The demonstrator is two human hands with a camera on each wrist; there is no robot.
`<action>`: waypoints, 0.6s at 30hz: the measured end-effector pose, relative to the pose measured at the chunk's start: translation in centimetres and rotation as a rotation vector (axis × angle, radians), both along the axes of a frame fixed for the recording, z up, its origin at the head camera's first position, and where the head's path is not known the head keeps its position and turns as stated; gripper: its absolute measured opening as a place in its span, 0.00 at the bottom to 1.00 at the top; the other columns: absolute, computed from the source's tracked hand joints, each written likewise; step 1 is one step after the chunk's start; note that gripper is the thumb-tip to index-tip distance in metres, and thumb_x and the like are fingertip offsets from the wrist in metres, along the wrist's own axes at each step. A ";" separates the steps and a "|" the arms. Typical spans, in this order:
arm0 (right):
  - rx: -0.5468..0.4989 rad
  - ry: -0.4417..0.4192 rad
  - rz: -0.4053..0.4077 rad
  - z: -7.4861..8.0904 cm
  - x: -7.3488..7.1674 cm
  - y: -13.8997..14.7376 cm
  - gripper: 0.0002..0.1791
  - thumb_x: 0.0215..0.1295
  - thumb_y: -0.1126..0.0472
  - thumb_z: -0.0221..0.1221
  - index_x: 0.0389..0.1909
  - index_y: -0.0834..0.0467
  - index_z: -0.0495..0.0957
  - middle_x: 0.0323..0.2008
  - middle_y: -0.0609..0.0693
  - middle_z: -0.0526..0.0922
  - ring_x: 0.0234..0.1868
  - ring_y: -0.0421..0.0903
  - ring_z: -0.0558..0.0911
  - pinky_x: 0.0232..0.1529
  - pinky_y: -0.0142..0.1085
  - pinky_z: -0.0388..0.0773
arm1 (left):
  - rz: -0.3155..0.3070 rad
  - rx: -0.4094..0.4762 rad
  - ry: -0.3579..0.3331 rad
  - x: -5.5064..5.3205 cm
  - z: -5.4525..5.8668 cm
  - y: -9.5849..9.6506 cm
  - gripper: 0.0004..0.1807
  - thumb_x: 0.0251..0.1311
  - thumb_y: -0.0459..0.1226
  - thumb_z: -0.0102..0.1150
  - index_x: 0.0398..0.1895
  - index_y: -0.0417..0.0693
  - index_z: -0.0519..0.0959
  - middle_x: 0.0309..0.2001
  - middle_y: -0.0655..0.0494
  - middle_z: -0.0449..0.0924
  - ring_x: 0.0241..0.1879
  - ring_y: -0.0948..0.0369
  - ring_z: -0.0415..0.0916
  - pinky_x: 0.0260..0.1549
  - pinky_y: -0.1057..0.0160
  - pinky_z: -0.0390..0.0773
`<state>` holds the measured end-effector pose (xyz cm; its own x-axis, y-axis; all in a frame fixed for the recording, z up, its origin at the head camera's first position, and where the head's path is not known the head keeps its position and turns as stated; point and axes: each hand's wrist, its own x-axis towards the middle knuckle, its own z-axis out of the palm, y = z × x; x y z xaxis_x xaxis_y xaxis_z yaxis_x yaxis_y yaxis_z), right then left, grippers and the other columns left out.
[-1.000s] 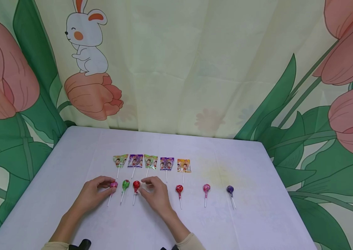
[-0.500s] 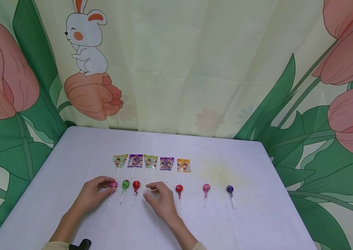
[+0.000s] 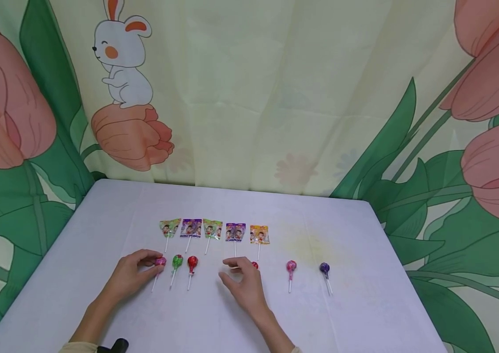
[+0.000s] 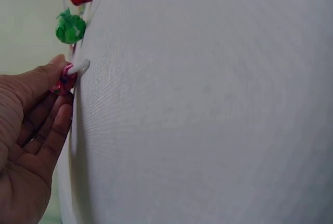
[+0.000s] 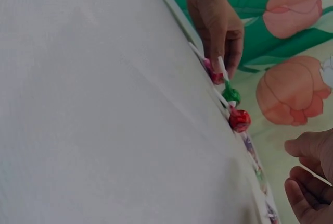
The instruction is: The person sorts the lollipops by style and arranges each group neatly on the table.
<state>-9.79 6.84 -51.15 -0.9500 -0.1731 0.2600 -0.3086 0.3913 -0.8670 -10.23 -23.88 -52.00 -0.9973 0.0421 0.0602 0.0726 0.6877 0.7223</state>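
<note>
Beyond the far left corner of the table [image 3: 364,304], a white rabbit [image 3: 125,63] is shown printed on the hanging cloth [image 3: 275,98]. Toward the left edge, the head of the first pink lollipop [image 3: 160,262] is pinched between thumb and fingers of the left hand [image 3: 132,273], and its stick is pointed toward the near edge. Closer to the far edge, a first green packet [image 3: 170,227] is laid on the cloth-covered top. Just right of the held sweet, a green lollipop [image 3: 177,262] is placed, and next to it a red lollipop [image 3: 193,263], beyond which a first purple packet [image 3: 191,228] is seen. The farther row is continued by a second green packet [image 3: 212,228] and a second purple packet [image 3: 235,231]. The right hand [image 3: 245,289] is held with thumb and fingers parted (whether the table is touched cannot be told). By it, a second red lollipop [image 3: 255,264] is mostly hidden, and the farther row is ended by an orange packet [image 3: 260,234]. Toward the right edge, a second pink lollipop [image 3: 291,265] is set well apart, followed by a dark purple lollipop [image 3: 324,268], placed nearest that edge.
</note>
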 end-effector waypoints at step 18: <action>0.028 0.005 -0.114 0.3 -0.4 3.0 0.15 0.59 0.66 0.73 0.48 0.59 0.85 0.42 0.54 0.85 0.40 0.52 0.84 0.44 0.40 0.85 | 0.010 -0.007 -0.002 0.0 0.0 0.0 0.17 0.59 0.35 0.73 0.52 0.43 0.84 0.46 0.53 0.86 0.44 0.57 0.83 0.43 0.72 0.82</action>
